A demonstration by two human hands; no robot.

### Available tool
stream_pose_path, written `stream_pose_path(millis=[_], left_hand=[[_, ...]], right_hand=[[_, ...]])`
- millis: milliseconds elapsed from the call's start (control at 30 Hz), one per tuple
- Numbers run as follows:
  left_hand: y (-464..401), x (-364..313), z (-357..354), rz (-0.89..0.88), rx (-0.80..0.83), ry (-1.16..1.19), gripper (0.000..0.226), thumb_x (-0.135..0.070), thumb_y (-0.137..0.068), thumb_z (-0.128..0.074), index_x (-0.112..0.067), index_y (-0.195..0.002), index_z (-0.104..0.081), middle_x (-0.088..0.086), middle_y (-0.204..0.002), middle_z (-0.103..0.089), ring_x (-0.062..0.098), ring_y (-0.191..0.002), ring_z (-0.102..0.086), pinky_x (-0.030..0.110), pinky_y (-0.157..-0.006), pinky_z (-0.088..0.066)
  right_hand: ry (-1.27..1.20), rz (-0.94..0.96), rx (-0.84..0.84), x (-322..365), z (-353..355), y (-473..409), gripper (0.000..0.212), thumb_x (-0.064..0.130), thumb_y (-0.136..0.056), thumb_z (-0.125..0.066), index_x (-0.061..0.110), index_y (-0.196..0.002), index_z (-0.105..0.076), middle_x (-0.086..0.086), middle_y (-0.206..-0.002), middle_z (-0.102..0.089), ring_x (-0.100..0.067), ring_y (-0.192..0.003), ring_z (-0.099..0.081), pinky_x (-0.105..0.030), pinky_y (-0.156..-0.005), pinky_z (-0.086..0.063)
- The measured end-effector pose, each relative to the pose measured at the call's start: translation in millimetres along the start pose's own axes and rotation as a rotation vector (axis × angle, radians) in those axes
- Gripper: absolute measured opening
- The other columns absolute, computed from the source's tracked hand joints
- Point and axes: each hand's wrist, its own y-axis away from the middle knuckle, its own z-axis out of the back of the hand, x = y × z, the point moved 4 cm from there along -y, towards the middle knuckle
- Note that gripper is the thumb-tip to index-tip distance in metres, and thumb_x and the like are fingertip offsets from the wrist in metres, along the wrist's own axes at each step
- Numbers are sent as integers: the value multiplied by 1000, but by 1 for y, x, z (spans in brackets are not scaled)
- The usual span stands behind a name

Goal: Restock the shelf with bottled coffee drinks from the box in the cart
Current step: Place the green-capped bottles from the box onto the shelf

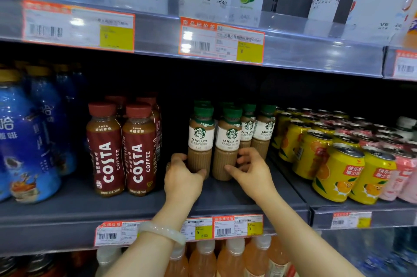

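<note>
The left hand (182, 175) grips one front latte bottle (199, 139) and the right hand (248, 168) curls round its neighbour (228, 143), both standing on the shelf (67, 209) right of the Costa bottles (121, 150); restocking looks underway, though the cart's box is unseen.

Green-capped caffe latte bottles (228, 141) are stood upright in rows on the grey shelf (67, 209), two front ones side by side
</note>
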Motion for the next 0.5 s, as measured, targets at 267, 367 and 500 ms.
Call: stream_pose_path(millis=[267,367,500], left_hand=[[2,-2,0,-11,17,-43,72,-21,-73,-77,-7,-133,-39,17,-127,-52,34,-117,-51,40,-97,-44],[4,-5,3,-10,11,-41,75,-21,-72,-78,-6,-135,-38,19,-129,-49,35,-119,-49,41,-99,-42],[22,-23,17,-248,-145,19,60,-14,-78,-71,-6,-131,-43,17,-129,-47,31,-120,-46,39,-101,-38]], right_hand=[[235,74,-16,8,-4,8,62,28,-75,-76,11,-126,-46,-4,-107,-57,-15,-77,-56,-24,-68,-44],[341,90,-47,12,-2,12,59,30,-78,-73,11,-126,-46,-7,-117,-55,-23,-98,-58,-33,-78,-50],[326,119,-105,17,9,29,48,26,-84,-67,10,-125,-48,-8,-121,-51,-24,-109,-54,-36,-89,-48]])
